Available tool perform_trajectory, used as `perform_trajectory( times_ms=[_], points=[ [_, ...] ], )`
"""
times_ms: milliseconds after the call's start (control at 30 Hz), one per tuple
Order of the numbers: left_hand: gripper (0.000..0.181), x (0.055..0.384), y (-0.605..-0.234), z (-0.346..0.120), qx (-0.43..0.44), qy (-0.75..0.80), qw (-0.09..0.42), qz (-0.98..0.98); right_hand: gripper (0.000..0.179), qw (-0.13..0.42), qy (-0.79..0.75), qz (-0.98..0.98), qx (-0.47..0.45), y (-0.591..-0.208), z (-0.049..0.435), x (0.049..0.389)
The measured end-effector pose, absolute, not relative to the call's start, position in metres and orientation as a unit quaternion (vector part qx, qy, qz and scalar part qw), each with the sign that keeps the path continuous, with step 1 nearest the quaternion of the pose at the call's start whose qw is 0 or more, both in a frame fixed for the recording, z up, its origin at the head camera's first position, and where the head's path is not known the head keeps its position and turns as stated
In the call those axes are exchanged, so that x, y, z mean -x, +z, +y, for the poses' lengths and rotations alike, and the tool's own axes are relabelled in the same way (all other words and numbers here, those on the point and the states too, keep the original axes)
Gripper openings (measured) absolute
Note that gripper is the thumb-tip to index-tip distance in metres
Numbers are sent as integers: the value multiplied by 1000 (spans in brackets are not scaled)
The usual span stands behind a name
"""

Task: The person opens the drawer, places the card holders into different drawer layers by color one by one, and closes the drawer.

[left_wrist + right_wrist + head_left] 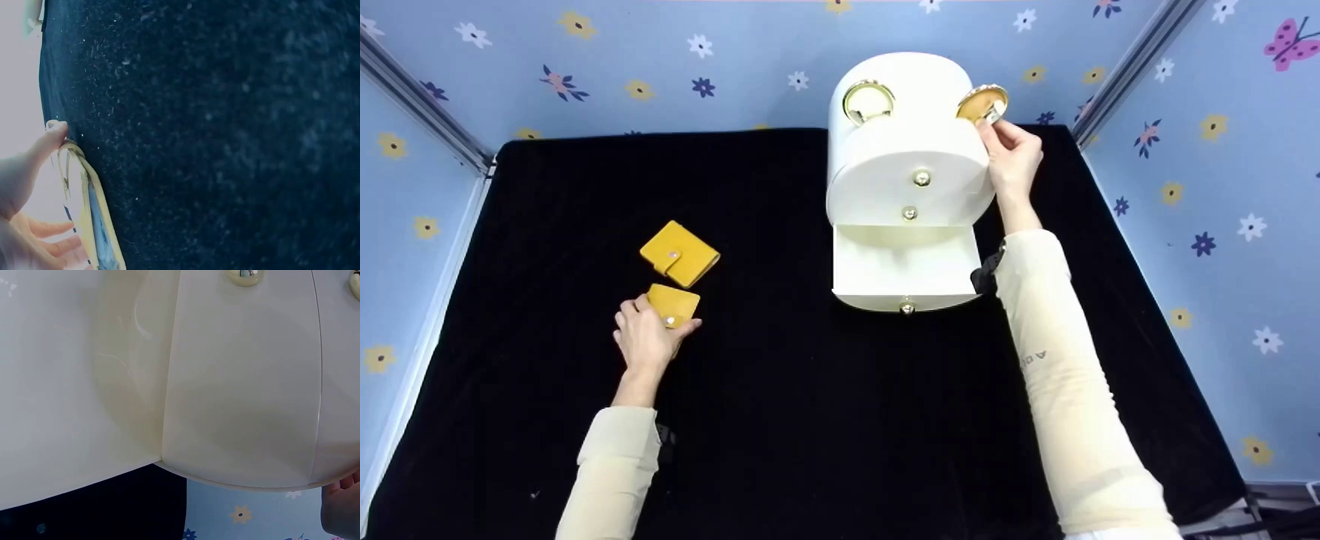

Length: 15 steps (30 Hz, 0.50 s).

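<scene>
The small wallet [673,304] lay flat on the black cloth [780,420], left of centre and near the front, snap side up, and the left hand [643,339] had it pinched by its near edge, thumb on one side and fingers on the other, a hold that looked suited to lifting it off the soft cloth. In the left wrist view the wallet [93,219] showed edge-on with the thumb [48,138] pressed at its top corner and the fingers curled below. Just behind it, close but apart, lay a larger wallet [679,253] of the same yellow, closed by its tab. Well to the right stood the white box [907,150], rounded, with two shut drawers and the bottom drawer [904,266] pulled out toward the person, its inside bare as far as could be seen. The right hand [1011,154] reached up the box's right side and held the gold disc [982,102] there between fingertips, seemingly swinging or steadying it; a matching ring [868,100] sat on the left of the top. The right wrist view showed only the box wall [242,410] close up, with a bit of the hand at the corner, so the grasp there could not be read from it.
</scene>
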<state>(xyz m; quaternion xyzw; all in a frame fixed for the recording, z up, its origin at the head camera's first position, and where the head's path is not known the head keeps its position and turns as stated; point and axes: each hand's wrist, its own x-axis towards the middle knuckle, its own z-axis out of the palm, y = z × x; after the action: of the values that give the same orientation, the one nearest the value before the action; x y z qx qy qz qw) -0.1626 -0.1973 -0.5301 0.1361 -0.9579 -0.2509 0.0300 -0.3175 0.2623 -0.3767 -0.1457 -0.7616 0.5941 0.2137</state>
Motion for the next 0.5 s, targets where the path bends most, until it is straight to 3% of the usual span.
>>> perform_trajectory(
  times_ms=[500],
  points=[
    [95, 162, -528, -193, -193, -234, 1, -953, 29, 213, 596, -760, 146, -376, 262, 317]
  ],
)
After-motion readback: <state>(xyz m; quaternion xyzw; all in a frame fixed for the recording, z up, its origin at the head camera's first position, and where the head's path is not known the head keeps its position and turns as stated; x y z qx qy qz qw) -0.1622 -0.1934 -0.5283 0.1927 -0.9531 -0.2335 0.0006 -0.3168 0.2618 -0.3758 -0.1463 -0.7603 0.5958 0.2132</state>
